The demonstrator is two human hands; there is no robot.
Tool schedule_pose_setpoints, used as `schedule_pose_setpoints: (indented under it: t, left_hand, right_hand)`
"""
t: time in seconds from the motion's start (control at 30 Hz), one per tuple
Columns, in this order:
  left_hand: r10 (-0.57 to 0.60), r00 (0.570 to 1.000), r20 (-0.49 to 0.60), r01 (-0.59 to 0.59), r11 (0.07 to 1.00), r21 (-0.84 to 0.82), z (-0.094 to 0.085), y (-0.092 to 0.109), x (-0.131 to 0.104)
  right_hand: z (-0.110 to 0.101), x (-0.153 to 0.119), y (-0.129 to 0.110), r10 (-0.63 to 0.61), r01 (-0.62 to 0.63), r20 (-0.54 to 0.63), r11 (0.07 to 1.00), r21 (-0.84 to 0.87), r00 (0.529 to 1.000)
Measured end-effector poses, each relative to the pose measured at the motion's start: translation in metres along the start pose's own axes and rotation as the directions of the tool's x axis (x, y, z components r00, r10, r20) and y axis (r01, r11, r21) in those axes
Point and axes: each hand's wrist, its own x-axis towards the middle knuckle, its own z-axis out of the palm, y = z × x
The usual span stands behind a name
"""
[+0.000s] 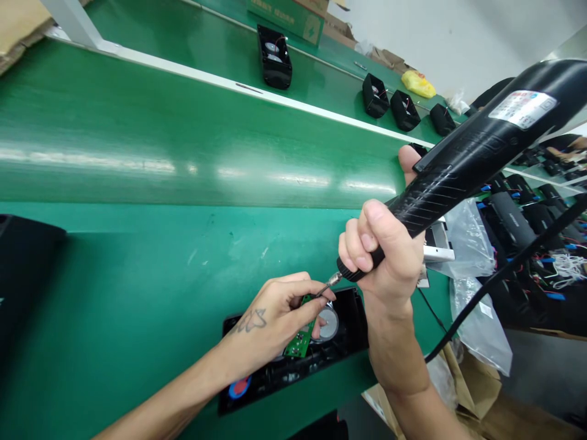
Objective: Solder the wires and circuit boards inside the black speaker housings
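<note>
A black electric screwdriver slants down to the left, with my right hand wrapped round its lower body. Its thin bit reaches the fingertips of my left hand. Those fingers are closed about a green circuit board and meet close to the bit's tip; whether a screw sits there is hidden. Under both lies a black speaker housing, open side up, with a round silver speaker driver inside. A red and blue round piece shows at the housing's near left corner.
A green conveyor belt runs behind the bench, with several black housings beyond its white rail. A dark blurred box stands at left. Plastic bags and black speakers lie at right, where the screwdriver's cable hangs.
</note>
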Motion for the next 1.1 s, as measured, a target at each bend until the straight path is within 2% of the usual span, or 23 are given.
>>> schedule_pose_setpoints:
  t: [0.47,0.53,0.63,0.73,0.83,0.9,1.0,1.1]
  left_hand:
    - [-0.014,1.000,-0.007,0.014,0.999,0.040,-0.001,-0.002,0.002]
    - [-0.019,1.000,-0.021,0.020,0.999,0.038,-0.001,-0.002,0.002]
    - [-0.029,0.998,-0.056,0.034,0.994,0.105,-0.001,0.000,0.002]
    - [-0.017,0.999,-0.035,0.024,0.978,0.206,0.000,0.004,0.001]
    - [-0.037,0.999,-0.003,0.036,0.982,0.186,0.001,0.007,-0.001]
    - [-0.064,0.998,-0.004,0.064,0.987,0.145,0.003,0.008,-0.002]
    - [-0.061,0.998,0.002,0.061,0.990,0.125,0.005,0.009,-0.003]
    - [-0.042,0.999,0.004,0.041,0.994,0.103,0.006,0.010,-0.004]
  right_hand:
    - [0.000,-0.001,0.003,0.041,-0.041,-0.008,0.999,-0.010,0.999]
    - [0.000,-0.001,-0.003,0.016,-0.016,-0.014,1.000,-0.016,1.000]
    - [-0.007,-0.005,-0.025,-0.086,0.087,-0.038,0.996,0.007,0.996]
    - [-0.031,-0.018,-0.050,-0.189,0.189,-0.116,0.982,-0.009,0.975]
    - [-0.071,-0.039,-0.056,-0.181,0.149,-0.196,0.975,-0.167,0.964]
    - [-0.100,-0.054,-0.047,-0.138,0.045,-0.258,0.940,-0.337,0.956]
    - [-0.137,-0.072,-0.024,-0.111,-0.134,-0.362,0.799,-0.586,0.925]
    - [-0.160,-0.089,-0.006,-0.129,-0.225,-0.396,0.649,-0.727,0.909]
